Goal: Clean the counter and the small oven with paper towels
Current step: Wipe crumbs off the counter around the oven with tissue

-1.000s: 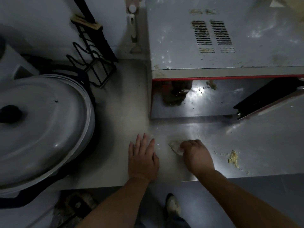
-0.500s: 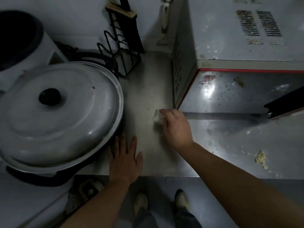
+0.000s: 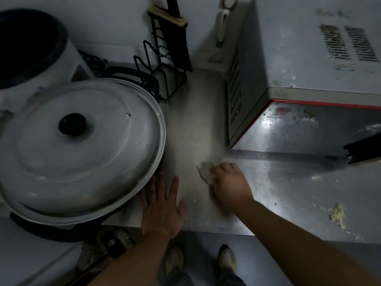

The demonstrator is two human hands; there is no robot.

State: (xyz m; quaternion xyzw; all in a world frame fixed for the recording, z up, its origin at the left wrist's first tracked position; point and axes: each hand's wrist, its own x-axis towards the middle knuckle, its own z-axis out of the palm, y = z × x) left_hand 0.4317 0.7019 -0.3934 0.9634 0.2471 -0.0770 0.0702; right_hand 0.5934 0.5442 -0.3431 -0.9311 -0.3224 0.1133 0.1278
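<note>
Head view: right hand (image 3: 227,182) clamped down on a crumpled paper towel (image 3: 205,172), pressing it to the steel surface (image 3: 278,182) just off the small oven (image 3: 299,79) front-left corner. Towel's long axis running front to back, poking out left of the fingers. Left hand (image 3: 162,205) flat, fingers spread, beside the pot lid (image 3: 76,145). Yellowish crumbs (image 3: 338,215) well right.

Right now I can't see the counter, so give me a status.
Right hand pressing paper towel on counter. Left hand flat, open, beside big pot lid. Crumb patch unwiped, far right.
</note>
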